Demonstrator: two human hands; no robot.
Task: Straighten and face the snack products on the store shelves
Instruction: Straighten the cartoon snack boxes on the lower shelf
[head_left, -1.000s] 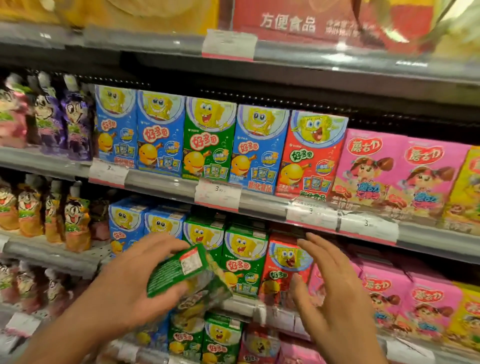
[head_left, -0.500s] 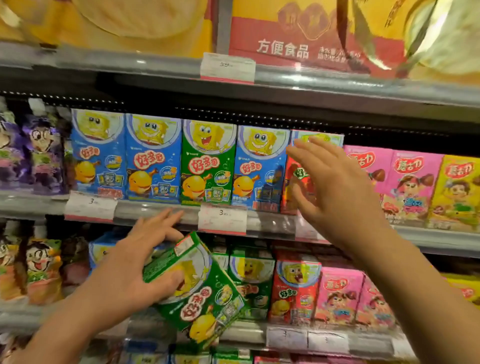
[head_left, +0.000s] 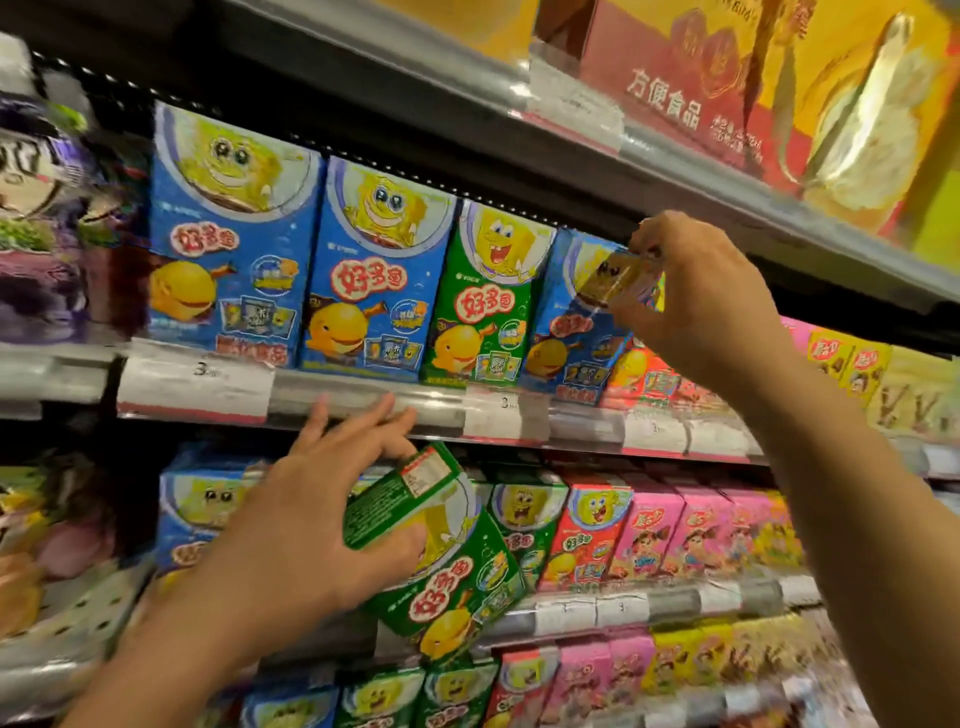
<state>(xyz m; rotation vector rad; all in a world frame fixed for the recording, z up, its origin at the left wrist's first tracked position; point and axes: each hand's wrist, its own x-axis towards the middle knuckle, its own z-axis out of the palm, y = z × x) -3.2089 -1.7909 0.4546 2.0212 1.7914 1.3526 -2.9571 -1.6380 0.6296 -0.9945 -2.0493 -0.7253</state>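
Clearly the facing is only partly done. At the upper right of the frame the right hand has its fingers and thumb curled round the top of the red box, pinching that top edge, which tips forward toward the camera while the box's foot sits at the shelf edge. Lower centre, the left hand holds the loose green box: the thumb presses its front face, the palm sits against its left side, and the other fingers are stretched up behind it toward the rail of the middle shelf. That green box is tilted, top leaning left, in front of the lower shelf's row and not seated in any slot.

Outward from the hands, the middle shelf looks mostly in order. Two blue boxes, a green box and another blue box stand upright, fronts out, side by side. The pink and yellow boxes at the right edge are too blurred to judge.

On the lower shelf a blue box, a green box, a red box and the pink boxes stand facing forward, though the left hand hides part of that row. What remains, as I judge it, is to stand the red box straight in its row and to find the loose green box a place. The bottom row is blurred; its state cannot be told.
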